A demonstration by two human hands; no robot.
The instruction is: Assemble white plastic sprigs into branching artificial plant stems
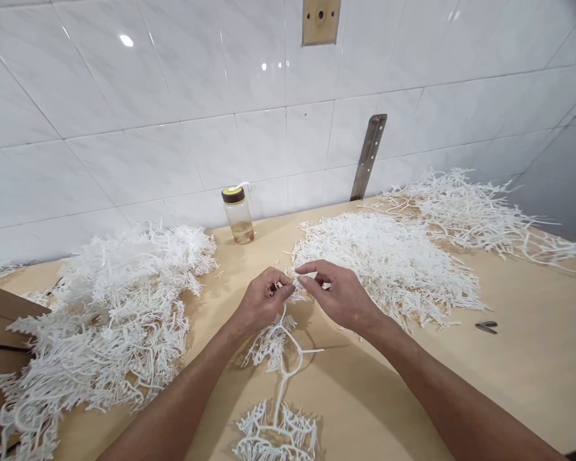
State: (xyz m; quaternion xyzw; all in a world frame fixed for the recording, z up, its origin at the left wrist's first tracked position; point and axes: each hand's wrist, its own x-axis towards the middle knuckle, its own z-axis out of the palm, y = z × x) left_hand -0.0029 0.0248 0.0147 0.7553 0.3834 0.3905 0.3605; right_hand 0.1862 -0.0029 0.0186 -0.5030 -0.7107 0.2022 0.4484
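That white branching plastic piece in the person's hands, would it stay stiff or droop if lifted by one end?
The plastic piece would probably flex and droop, since its stem is thin and already curves below the left hand and right hand. It looks light, being all slender prongs. Those prongs might snag the pile nearby.

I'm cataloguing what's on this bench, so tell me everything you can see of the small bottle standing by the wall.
The bottle is small, clear and looks like plastic or glass. It has a dark cap with a yellowish top, and a white loop or strap beside the cap. A little pale yellowish liquid sits at the bottom; the rest looks empty. It stands upright on the wooden table, close to the tiled wall, between two heaps of white plastic pieces. Nothing touches it, and both hands are nearer the camera.
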